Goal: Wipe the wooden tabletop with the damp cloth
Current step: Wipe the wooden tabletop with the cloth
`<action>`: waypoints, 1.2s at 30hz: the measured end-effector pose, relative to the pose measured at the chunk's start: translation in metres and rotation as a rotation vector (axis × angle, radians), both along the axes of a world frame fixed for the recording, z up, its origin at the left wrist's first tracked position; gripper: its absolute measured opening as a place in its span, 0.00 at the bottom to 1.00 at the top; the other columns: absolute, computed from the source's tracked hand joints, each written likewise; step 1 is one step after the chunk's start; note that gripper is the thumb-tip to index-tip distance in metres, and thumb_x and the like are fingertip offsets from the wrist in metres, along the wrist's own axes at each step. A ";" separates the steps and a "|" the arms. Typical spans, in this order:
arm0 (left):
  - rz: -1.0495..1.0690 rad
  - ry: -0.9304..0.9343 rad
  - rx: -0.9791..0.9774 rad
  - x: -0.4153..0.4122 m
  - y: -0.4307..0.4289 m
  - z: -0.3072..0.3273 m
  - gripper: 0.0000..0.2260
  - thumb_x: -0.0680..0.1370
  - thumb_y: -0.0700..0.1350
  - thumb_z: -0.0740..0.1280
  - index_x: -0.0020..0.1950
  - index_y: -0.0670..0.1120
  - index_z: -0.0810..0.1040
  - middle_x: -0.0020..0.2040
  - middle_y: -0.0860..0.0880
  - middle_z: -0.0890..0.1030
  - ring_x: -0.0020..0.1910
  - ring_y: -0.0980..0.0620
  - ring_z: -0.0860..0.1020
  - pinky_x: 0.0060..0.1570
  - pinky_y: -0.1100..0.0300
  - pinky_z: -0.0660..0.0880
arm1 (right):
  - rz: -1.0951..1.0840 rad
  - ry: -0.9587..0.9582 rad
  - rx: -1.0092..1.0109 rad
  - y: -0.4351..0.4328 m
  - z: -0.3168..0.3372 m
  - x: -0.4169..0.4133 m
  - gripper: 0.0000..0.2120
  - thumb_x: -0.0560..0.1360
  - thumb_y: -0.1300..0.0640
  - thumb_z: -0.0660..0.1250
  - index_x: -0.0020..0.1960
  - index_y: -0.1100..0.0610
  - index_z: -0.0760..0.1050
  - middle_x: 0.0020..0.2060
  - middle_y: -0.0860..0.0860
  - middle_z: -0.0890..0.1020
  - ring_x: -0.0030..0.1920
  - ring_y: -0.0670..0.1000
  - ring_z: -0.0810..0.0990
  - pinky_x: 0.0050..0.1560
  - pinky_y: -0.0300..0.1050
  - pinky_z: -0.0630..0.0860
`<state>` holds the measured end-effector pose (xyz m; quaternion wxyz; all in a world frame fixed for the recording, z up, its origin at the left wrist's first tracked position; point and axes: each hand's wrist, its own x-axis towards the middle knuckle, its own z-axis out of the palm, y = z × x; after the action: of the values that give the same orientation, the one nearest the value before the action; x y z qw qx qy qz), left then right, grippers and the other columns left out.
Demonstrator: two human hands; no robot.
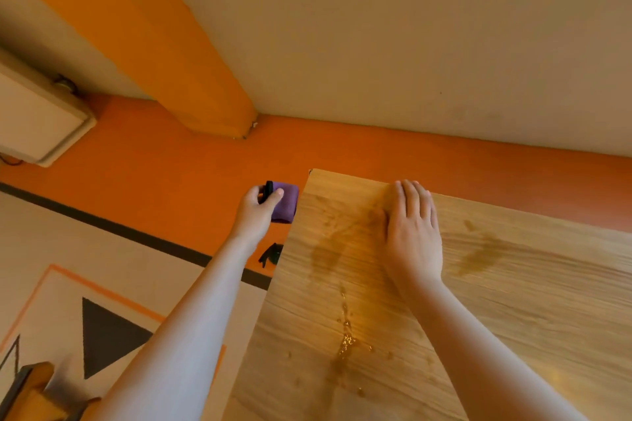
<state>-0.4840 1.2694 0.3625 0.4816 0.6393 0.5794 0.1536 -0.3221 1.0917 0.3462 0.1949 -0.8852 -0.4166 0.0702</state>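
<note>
1. Head view: the purple cloth (pixel 286 204) is held off the wooden tabletop (pixel 513 318), just beyond its far left corner.
2. The left hand (pixel 257 214) grips it, fingers curled round (a small black item (pixel 269 190) is pinched alongside).
3. The right hand (pixel 412 232) lies flat near the far edge, fingers straight.
4. Wet streaks (pixel 345 342) mark the wood.
</note>
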 end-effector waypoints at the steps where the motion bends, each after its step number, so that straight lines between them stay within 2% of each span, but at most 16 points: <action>1: 0.002 0.001 -0.012 0.004 0.004 -0.005 0.10 0.79 0.47 0.65 0.59 0.46 0.74 0.56 0.46 0.78 0.55 0.46 0.76 0.51 0.53 0.74 | -0.002 -0.012 -0.008 0.000 0.000 0.000 0.27 0.80 0.48 0.49 0.71 0.65 0.61 0.70 0.61 0.67 0.73 0.59 0.59 0.73 0.52 0.50; 3: 0.028 -0.055 -0.096 0.015 0.012 -0.013 0.10 0.78 0.46 0.67 0.58 0.45 0.75 0.55 0.44 0.79 0.55 0.44 0.77 0.51 0.50 0.77 | -0.012 -0.033 -0.023 0.002 0.000 -0.001 0.27 0.80 0.48 0.50 0.71 0.65 0.62 0.69 0.61 0.68 0.72 0.59 0.60 0.73 0.51 0.51; 5: 0.083 -0.162 -0.230 0.028 0.021 -0.017 0.12 0.77 0.44 0.67 0.60 0.43 0.75 0.53 0.44 0.80 0.52 0.44 0.78 0.44 0.53 0.78 | -0.024 -0.047 -0.036 0.003 0.000 -0.002 0.27 0.80 0.48 0.50 0.71 0.65 0.62 0.68 0.62 0.68 0.72 0.59 0.61 0.73 0.51 0.52; 8: 0.132 -0.263 -0.338 0.043 0.033 -0.021 0.17 0.76 0.42 0.68 0.64 0.41 0.73 0.56 0.40 0.80 0.50 0.46 0.79 0.39 0.57 0.77 | -0.037 -0.060 -0.041 0.005 0.000 -0.002 0.26 0.79 0.49 0.51 0.70 0.65 0.63 0.68 0.62 0.69 0.71 0.60 0.62 0.73 0.51 0.52; 11: 0.188 -0.319 -0.325 0.046 0.033 -0.021 0.16 0.76 0.42 0.68 0.64 0.41 0.74 0.55 0.41 0.80 0.48 0.48 0.79 0.40 0.57 0.77 | -0.041 -0.065 -0.053 0.006 -0.001 -0.002 0.26 0.79 0.49 0.50 0.70 0.65 0.63 0.68 0.61 0.70 0.71 0.60 0.63 0.73 0.53 0.56; 13: 0.233 -0.351 -0.330 0.036 0.029 -0.021 0.14 0.77 0.41 0.67 0.62 0.43 0.75 0.56 0.42 0.79 0.51 0.47 0.78 0.47 0.54 0.76 | -0.037 -0.064 -0.057 0.006 -0.001 -0.002 0.26 0.79 0.49 0.49 0.70 0.65 0.63 0.68 0.61 0.69 0.71 0.60 0.63 0.73 0.53 0.55; 16: 0.219 -0.346 -0.360 0.017 0.025 -0.020 0.11 0.78 0.41 0.65 0.60 0.45 0.75 0.58 0.43 0.78 0.57 0.44 0.76 0.55 0.50 0.74 | -0.034 -0.059 -0.043 0.005 -0.001 -0.003 0.27 0.79 0.49 0.48 0.70 0.66 0.63 0.68 0.62 0.69 0.71 0.60 0.63 0.73 0.53 0.54; 19: 0.133 -0.319 -0.339 0.028 0.021 -0.013 0.08 0.80 0.40 0.62 0.58 0.45 0.76 0.53 0.45 0.80 0.53 0.47 0.77 0.50 0.52 0.74 | -0.038 -0.060 -0.037 0.005 -0.002 -0.002 0.26 0.79 0.50 0.50 0.70 0.66 0.63 0.67 0.63 0.70 0.70 0.61 0.64 0.72 0.54 0.56; 24: 0.185 -0.347 -0.298 0.060 0.019 -0.011 0.06 0.80 0.40 0.61 0.55 0.46 0.75 0.49 0.47 0.80 0.47 0.50 0.78 0.44 0.54 0.73 | -0.030 -0.056 -0.034 0.005 -0.004 0.000 0.27 0.79 0.49 0.50 0.71 0.66 0.62 0.68 0.62 0.69 0.71 0.61 0.63 0.73 0.53 0.54; 29: 0.195 -0.295 -0.318 0.030 -0.002 -0.010 0.12 0.81 0.41 0.61 0.63 0.42 0.73 0.51 0.46 0.80 0.48 0.50 0.78 0.45 0.55 0.74 | -0.017 -0.044 -0.016 0.003 -0.006 0.000 0.26 0.79 0.50 0.51 0.70 0.67 0.62 0.68 0.63 0.69 0.71 0.61 0.63 0.73 0.53 0.53; 32: 0.178 -0.282 -0.323 0.015 -0.008 -0.010 0.12 0.81 0.40 0.60 0.64 0.41 0.73 0.53 0.44 0.79 0.50 0.48 0.78 0.48 0.54 0.74 | -0.019 -0.036 -0.012 0.003 -0.006 0.000 0.26 0.80 0.50 0.52 0.70 0.67 0.62 0.68 0.63 0.69 0.71 0.62 0.63 0.73 0.55 0.55; 36: 0.177 -0.268 -0.284 0.040 0.003 -0.009 0.14 0.80 0.41 0.61 0.66 0.40 0.72 0.53 0.43 0.79 0.50 0.47 0.78 0.48 0.53 0.74 | -0.018 -0.036 -0.007 0.004 -0.007 0.002 0.26 0.80 0.49 0.51 0.71 0.67 0.62 0.69 0.63 0.68 0.71 0.62 0.63 0.73 0.55 0.55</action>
<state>-0.4438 1.2726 0.3539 0.6245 0.4854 0.5797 0.1957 -0.3201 1.0953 0.3392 0.1849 -0.8907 -0.4118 0.0538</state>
